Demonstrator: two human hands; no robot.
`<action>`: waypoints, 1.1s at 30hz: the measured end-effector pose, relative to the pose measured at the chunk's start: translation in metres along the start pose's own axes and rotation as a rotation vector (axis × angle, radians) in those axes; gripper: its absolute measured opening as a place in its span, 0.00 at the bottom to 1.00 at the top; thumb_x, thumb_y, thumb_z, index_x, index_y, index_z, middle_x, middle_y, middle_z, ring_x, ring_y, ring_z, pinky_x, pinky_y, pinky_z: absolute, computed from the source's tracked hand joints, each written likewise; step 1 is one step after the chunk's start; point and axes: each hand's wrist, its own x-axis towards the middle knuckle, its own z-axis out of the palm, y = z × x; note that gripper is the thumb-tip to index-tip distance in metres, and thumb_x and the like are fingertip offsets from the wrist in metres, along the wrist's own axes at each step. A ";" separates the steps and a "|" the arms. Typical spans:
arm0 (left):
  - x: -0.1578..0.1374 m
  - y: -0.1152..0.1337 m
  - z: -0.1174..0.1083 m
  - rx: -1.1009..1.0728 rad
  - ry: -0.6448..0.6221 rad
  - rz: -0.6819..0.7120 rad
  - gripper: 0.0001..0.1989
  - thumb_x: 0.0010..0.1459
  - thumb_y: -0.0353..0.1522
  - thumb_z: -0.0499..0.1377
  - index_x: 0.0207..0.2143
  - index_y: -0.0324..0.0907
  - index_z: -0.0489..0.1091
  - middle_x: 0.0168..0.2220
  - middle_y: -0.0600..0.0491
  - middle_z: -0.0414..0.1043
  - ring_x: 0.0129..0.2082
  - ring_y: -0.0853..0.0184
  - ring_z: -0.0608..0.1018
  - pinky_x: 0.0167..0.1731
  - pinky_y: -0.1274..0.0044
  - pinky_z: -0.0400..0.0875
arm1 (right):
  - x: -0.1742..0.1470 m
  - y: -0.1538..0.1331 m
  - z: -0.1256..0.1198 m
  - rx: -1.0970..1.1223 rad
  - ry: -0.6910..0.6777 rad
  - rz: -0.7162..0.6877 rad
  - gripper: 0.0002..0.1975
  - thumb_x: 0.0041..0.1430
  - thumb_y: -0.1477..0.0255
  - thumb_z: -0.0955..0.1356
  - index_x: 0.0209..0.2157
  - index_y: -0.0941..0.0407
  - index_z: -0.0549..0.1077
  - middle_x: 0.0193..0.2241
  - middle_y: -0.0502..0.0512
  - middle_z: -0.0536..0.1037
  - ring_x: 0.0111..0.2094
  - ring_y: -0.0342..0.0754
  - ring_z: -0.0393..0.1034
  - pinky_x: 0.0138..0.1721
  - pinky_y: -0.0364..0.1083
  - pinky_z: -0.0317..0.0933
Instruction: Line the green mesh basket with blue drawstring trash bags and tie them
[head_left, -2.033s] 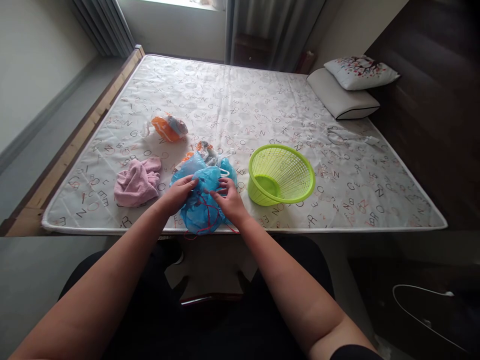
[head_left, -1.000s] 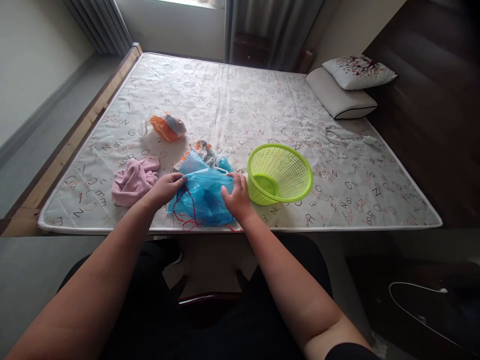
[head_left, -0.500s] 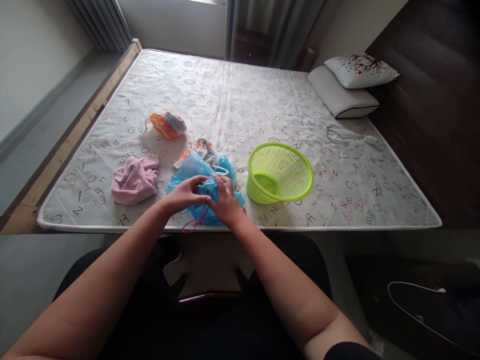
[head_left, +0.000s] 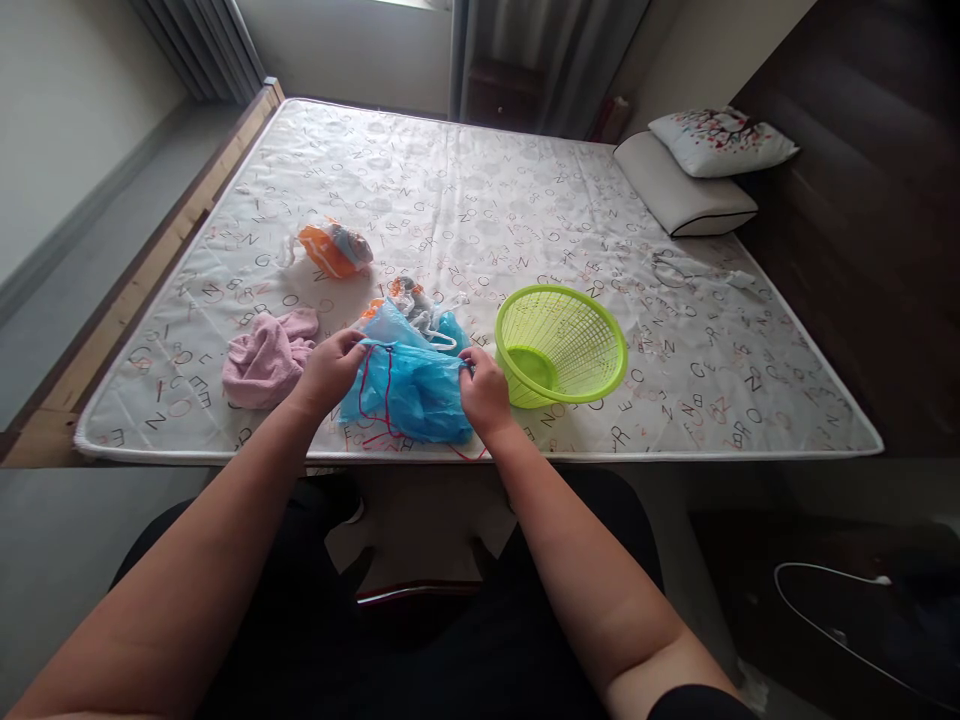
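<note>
Stretched between my two hands is a blue plastic bag (head_left: 420,395) with thin red drawstrings, near the front edge of the mattress. My left hand (head_left: 334,368) pinches its upper left edge. At the upper right edge, my right hand (head_left: 484,388) is closed on the plastic. Behind the bag lies a crumpled heap of grey, white and orange plastic (head_left: 411,298), partly hidden by it. A pink cloth (head_left: 271,358) rests left of my left hand. Just right of my right hand stands a lime-green mesh basket (head_left: 525,390), its mouth tilted toward me.
An orange and clear plastic bundle (head_left: 334,250) lies farther back on the lettered mattress (head_left: 510,220). Two pillows (head_left: 697,190) sit at the far right corner. Wooden bed frame (head_left: 225,170) runs along the left side. A white cable (head_left: 832,630) hangs at lower right.
My hands were close together over the bunched blue bag. Now they have moved apart, and the bag's edge is spread between them with its red strings showing in front.
</note>
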 end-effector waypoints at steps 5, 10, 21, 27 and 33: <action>-0.004 0.009 0.008 -0.444 -0.049 -0.201 0.21 0.50 0.45 0.68 0.40 0.41 0.72 0.29 0.54 0.74 0.26 0.65 0.77 0.28 0.73 0.75 | 0.005 0.004 0.002 0.145 0.091 0.134 0.11 0.63 0.71 0.65 0.46 0.54 0.72 0.45 0.60 0.79 0.46 0.55 0.76 0.53 0.55 0.71; -0.013 0.017 0.018 -0.648 -0.218 -0.224 0.22 0.49 0.44 0.71 0.40 0.40 0.72 0.29 0.53 0.76 0.25 0.65 0.79 0.27 0.75 0.74 | -0.006 -0.008 0.009 0.072 0.024 -0.134 0.22 0.66 0.63 0.71 0.58 0.53 0.68 0.57 0.65 0.76 0.62 0.58 0.71 0.68 0.61 0.64; -0.021 0.010 0.036 -0.480 -0.409 -0.100 0.31 0.50 0.58 0.70 0.39 0.40 0.79 0.31 0.51 0.75 0.28 0.65 0.74 0.27 0.76 0.69 | -0.021 -0.008 0.030 -0.077 -0.177 -0.093 0.29 0.65 0.64 0.76 0.64 0.51 0.70 0.59 0.63 0.76 0.61 0.62 0.73 0.66 0.62 0.68; -0.020 0.016 0.027 -0.449 -0.356 -0.075 0.33 0.52 0.60 0.69 0.41 0.41 0.79 0.30 0.51 0.75 0.28 0.65 0.73 0.27 0.77 0.68 | -0.005 -0.001 0.011 -0.155 -0.209 -0.003 0.16 0.63 0.79 0.67 0.51 0.58 0.78 0.50 0.64 0.80 0.53 0.58 0.76 0.60 0.57 0.69; -0.015 0.021 -0.001 -0.124 -0.571 -0.080 0.27 0.40 0.46 0.78 0.41 0.44 0.81 0.35 0.49 0.79 0.31 0.61 0.77 0.28 0.77 0.65 | 0.006 0.005 -0.007 -0.128 -0.034 0.020 0.16 0.57 0.80 0.65 0.45 0.56 0.77 0.47 0.62 0.80 0.49 0.58 0.75 0.56 0.56 0.70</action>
